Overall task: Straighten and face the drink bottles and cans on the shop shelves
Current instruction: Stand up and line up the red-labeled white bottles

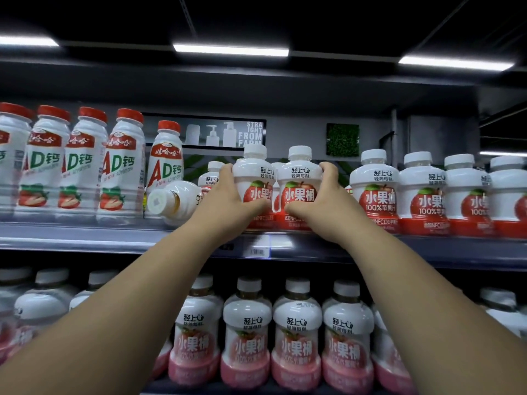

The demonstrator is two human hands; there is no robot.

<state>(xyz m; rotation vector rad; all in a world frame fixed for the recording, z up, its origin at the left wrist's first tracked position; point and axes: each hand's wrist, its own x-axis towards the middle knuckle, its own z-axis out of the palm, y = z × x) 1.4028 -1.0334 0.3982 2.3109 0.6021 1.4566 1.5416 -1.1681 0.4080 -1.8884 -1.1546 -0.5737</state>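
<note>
Head view: both arms reach up to the upper shelf (85, 238), where two apple-juice bottles stand upright at its front edge, touching side by side, labels facing out. The left hand (236, 195) grasps the left bottle (252, 178), its fingers (226, 169) curled round the bottle's outer shoulder and the thumb across the lower front. The right hand (322, 201) grasps the right bottle (298, 181) in mirror fashion, fingers (328, 168) hooked over its right shoulder. So the pair is squeezed between the two hands, each bottle lying inward of the fingers that hold it.

What the coming move likely turns on is the fallen bottle (174, 201) – it lies on its side just left of the left hand, between that hand and the AD bottles (119, 166). Its long axis runs from the back of the shelf out toward the front-left, cap end nearest the camera. The left hand is clearly the nearer one; the right would have to cross over the held pair.

To the right, a row (376, 189) of the same apple bottles stands upright and faced.
</note>
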